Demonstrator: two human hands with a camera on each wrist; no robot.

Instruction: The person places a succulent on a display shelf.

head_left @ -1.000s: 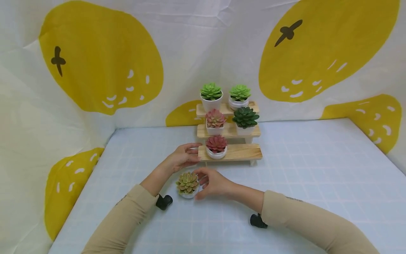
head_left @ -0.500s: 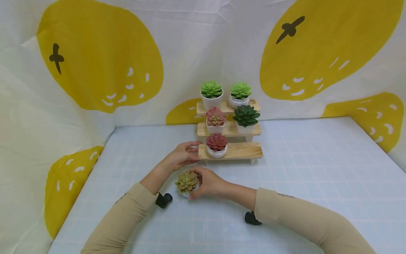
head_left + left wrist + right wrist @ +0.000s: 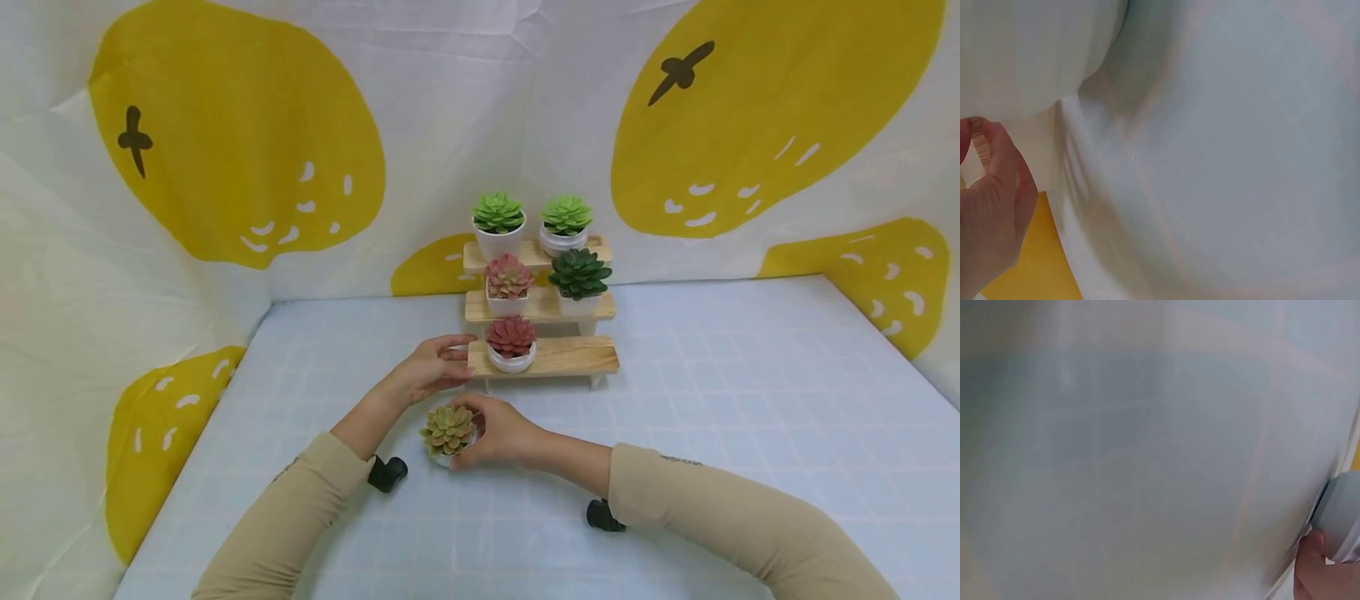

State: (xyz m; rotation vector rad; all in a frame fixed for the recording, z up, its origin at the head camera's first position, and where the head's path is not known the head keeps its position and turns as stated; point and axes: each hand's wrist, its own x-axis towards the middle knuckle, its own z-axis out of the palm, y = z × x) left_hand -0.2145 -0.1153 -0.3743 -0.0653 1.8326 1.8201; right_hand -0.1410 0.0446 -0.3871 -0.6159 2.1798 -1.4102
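Note:
In the head view my right hand [image 3: 501,432] grips the white pot of a yellow-green succulent [image 3: 448,429] low over the table, in front of the stand. The right wrist view catches the thumb [image 3: 1311,556] against the white pot [image 3: 1339,515]. My left hand [image 3: 433,367] holds the left end of the lowest shelf of a wooden tiered plant stand [image 3: 573,357]. Its fingers also show at the wood in the left wrist view, beneath a large pale rounded surface [image 3: 1029,56]. A dark red succulent [image 3: 512,343] stands on that shelf, near the left hand.
On the middle shelf stand a pink succulent [image 3: 508,283] and a dark green one [image 3: 580,279]. Two bright green succulents, left [image 3: 498,221] and right [image 3: 566,223], top the stand. A patterned cloth wall [image 3: 450,125] rises behind the pale checked tabletop [image 3: 750,400].
My right hand has come in from beside the yellow-green succulent and taken hold of its pot. Over the last half second both have shifted slightly right. The left hand stays at the shelf end.

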